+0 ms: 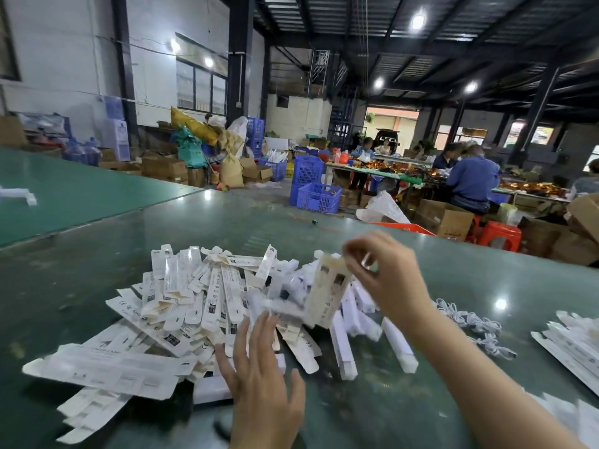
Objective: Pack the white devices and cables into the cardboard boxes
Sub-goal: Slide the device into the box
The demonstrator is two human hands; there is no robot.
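A heap of narrow white cardboard boxes (194, 306) lies on the glossy green table (97, 254), most of them flat and some folded up. My right hand (385, 277) pinches the top flap of one upright box (327, 293), held above the heap. My left hand (259, 377) hovers with straight, spread fingers over the heap's near edge, its fingertips close to a blurred white piece (278, 307). Coiled white cables (476, 325) lie on the table to the right of my right forearm. No white device shows plainly.
More flat white boxes (573, 345) are stacked at the table's right edge. A white piece (19, 194) lies on the far left table. Beyond are blue crates (317, 196), brown cartons (444, 218), red stools (499, 234) and seated workers at another table.
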